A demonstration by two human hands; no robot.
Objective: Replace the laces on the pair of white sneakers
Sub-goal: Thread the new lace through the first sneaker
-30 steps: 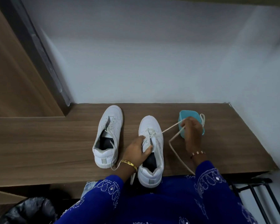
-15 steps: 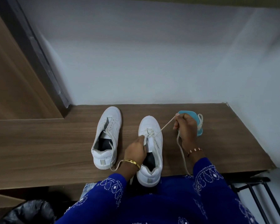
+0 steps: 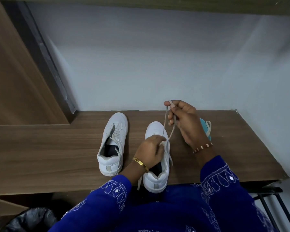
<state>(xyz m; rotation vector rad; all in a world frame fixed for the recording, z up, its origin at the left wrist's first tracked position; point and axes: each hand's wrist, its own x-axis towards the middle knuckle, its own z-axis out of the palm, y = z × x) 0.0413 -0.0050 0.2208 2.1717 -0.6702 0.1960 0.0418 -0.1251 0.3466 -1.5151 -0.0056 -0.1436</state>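
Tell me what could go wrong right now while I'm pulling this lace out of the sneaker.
The right sneaker has its heel past the table edge; a hard pull by your right hand on the lace might tip it off if your left hand slips. The teal object behind your right wrist could get knocked.

I get one view only, head-worn, wide-angle, looking forward and steeply down onto the wooden desk [image 3: 208, 164] edge and wall [image 3: 157, 64]; close range, my lap fills the bottom.
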